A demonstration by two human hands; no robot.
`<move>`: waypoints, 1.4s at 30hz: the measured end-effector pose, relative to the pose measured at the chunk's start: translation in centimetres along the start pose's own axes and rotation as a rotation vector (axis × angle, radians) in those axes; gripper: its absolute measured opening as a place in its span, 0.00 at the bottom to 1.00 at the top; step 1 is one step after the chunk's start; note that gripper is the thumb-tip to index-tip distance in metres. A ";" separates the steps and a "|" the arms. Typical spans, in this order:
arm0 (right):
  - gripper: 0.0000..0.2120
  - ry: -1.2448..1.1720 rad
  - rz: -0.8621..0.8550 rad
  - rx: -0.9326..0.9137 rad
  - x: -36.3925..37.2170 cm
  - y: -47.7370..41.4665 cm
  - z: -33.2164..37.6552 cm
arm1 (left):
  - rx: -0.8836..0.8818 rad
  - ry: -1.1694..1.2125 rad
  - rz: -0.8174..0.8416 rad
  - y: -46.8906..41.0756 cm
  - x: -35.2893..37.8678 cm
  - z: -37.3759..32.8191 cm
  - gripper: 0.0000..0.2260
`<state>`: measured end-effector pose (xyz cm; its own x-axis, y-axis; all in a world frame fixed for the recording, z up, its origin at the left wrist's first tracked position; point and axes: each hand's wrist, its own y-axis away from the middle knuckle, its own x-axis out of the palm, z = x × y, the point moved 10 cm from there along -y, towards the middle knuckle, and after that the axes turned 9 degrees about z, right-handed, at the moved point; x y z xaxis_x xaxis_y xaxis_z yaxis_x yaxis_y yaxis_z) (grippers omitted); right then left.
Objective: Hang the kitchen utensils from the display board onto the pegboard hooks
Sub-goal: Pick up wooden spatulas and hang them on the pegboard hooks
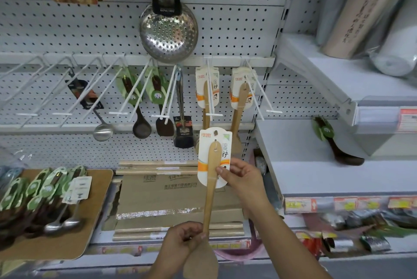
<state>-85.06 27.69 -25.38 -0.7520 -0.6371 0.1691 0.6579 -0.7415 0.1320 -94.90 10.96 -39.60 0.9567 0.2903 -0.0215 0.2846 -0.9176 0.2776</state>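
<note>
- While my left hand [184, 241] grips the wooden spatula [210, 190] low on its handle, my right hand [240, 177] pinches the edge of its card [214, 143].
- Spatula upright, blade down, in front of the pegboard [237, 30], below the hook [210, 91] carrying matching spatulas.
- Display board [99, 193] at left holds green-carded utensils [42, 190].

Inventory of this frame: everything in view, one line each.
held spatula: 1, wood with white-orange card, centre
hung spatulas: 2 hooks, wood, pegboard right of centre
skimmer: 1, steel, top centre
green-card spoons: 2 hooks, dark, pegboard middle
ladle: 1, steel, left of those
empty hooks: several, white, pegboard left
display board: 1, brown, lower left, carrying green-card utensils and steel spoons
lone spoon: 1, dark, right shelf
cardboard box: 1, brown, below pegboard
left hand: 1, grips spatula neck, bottom
right hand: 1, pinches card, centre
</note>
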 end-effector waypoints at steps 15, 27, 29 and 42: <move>0.10 0.042 0.011 -0.084 1.6 -0.2 3.1 | 0.093 0.035 -0.067 -0.3 -0.4 -2.3 0.08; 0.11 0.002 -0.042 -0.125 1.3 -1.1 3.2 | 0.060 0.047 -0.123 -1.3 -1.1 -2.1 0.03; 0.11 -0.002 -0.057 -0.134 1.0 -1.0 3.2 | 0.064 0.039 -0.108 -1.5 -0.7 -2.1 0.03; 0.07 0.089 -0.146 -0.049 0.2 -8.1 3.7 | 0.097 -0.149 -0.114 -7.7 -1.2 -6.5 0.05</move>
<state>-90.32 34.35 -22.79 -0.8416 -0.5362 0.0643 0.5401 -0.8356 0.1003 -98.62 19.42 -35.47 0.9143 0.3570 -0.1913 0.3893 -0.9050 0.1716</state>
